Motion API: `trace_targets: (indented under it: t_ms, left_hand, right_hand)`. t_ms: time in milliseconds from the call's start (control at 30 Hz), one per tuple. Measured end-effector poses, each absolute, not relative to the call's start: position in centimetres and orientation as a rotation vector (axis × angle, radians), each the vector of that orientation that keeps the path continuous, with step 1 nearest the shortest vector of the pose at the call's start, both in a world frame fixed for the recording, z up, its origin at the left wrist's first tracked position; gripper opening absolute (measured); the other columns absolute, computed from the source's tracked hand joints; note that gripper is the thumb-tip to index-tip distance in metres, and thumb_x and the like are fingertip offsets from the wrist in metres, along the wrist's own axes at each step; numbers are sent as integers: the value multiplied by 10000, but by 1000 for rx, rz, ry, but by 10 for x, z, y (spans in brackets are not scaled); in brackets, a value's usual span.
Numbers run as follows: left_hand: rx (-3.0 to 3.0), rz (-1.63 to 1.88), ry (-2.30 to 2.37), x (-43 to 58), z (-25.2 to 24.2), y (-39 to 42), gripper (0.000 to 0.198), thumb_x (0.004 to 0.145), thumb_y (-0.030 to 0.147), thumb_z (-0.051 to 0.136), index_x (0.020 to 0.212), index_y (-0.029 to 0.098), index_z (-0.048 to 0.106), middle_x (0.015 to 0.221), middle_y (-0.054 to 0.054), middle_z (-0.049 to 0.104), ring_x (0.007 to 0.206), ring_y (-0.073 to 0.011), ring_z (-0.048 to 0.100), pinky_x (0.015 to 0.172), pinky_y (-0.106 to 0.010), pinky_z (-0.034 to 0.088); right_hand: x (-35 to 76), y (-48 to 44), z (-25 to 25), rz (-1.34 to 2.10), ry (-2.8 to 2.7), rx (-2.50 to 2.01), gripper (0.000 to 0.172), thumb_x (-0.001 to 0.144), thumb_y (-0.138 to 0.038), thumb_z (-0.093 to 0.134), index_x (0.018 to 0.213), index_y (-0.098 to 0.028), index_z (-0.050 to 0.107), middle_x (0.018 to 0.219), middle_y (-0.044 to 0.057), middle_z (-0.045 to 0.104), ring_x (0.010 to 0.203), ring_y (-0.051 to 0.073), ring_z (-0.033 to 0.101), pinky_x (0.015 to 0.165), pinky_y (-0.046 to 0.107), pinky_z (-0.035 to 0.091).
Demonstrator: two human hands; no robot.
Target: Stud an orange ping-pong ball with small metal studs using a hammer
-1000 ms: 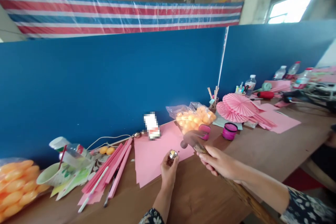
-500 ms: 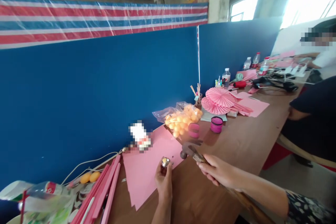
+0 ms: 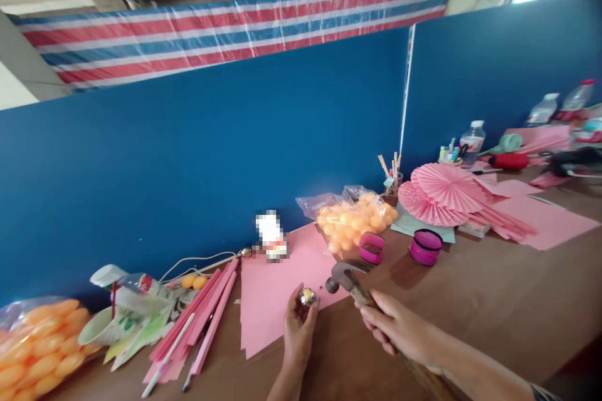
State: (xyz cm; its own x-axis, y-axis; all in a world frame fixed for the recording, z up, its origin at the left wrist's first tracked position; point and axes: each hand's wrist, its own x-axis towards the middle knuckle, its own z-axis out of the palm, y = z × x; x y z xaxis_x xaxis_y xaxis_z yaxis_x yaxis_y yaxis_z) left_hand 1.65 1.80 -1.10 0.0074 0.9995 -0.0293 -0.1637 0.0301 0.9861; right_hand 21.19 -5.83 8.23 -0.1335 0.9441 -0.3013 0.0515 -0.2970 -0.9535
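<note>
My left hand (image 3: 300,328) has its fingers closed around a small shiny silver ball (image 3: 308,297) with a yellowish patch on top. The ball is over the near part of a pink paper sheet (image 3: 273,301) that lies on the brown table. In my right hand (image 3: 399,319) is a claw hammer (image 3: 360,291), gripped by its wooden handle. The hammer's head is just right of the ball and apart from it, above the sheet's right edge. A small dark bit lies on the paper between them.
Behind the sheet are a bag of orange balls (image 3: 352,219) and two magenta containers (image 3: 426,247). Pink paper fans (image 3: 446,194) and bottles (image 3: 473,138) stand right. Pink paper strips (image 3: 211,313), a cup (image 3: 98,326) and another bag of orange balls (image 3: 42,344) are left. A blue partition (image 3: 235,150) backs the table.
My view has turned left, bringing the left bag of orange balls into sight and losing the people at the right. Both hands keep their holds, with the hammer still beside the ball.
</note>
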Motion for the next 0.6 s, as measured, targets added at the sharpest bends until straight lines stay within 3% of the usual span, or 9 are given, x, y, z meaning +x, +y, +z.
trace_targets:
  t_ms: [200,600]
  left_hand:
    - [1118,1313,1145,21,-12,16,367,653,248,654,961,191,464,912,-57,605,844,-169,610,787,-304,470]
    - [1036,1339,1205,29,-2,11,323,654,228,646,921,185,470,856,-38,590,800,-146,597,739,-264,469]
  right_hand:
    - [221,-43,72,1667,-1174,-1278,269,817,-434,419,931,-192,451,688,-37,422,496,53,379,415,161,323]
    - [229,-26,72,1816,-1232,-1231,274,798,-462,437,904,-209,437,680,-38,397,502,61,351,425,177,323]
